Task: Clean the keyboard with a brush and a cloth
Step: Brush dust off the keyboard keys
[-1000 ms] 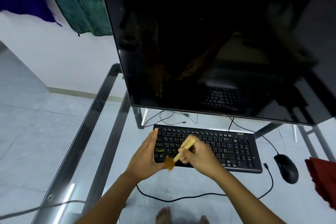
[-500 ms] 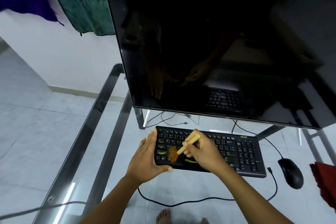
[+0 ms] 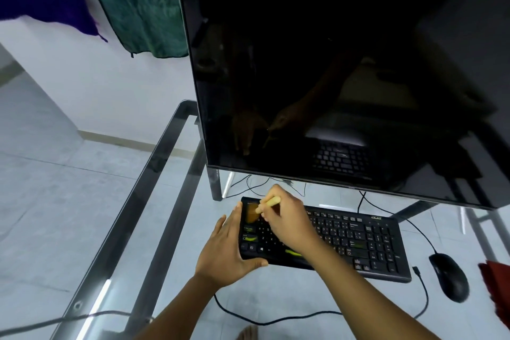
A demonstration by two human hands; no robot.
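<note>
Brush moved to rear-left corner of keyboard, right hand gripping it. Left hand flat against keyboard end; mouse, red cloth rightward.

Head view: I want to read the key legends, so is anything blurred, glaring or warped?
In the head view, the brush smears into motion blur over the left end of the keyboard; the dark monitor mirrors the keys; a light streak glares on the glass table; the wide lens skews the monitor's edges.
</note>
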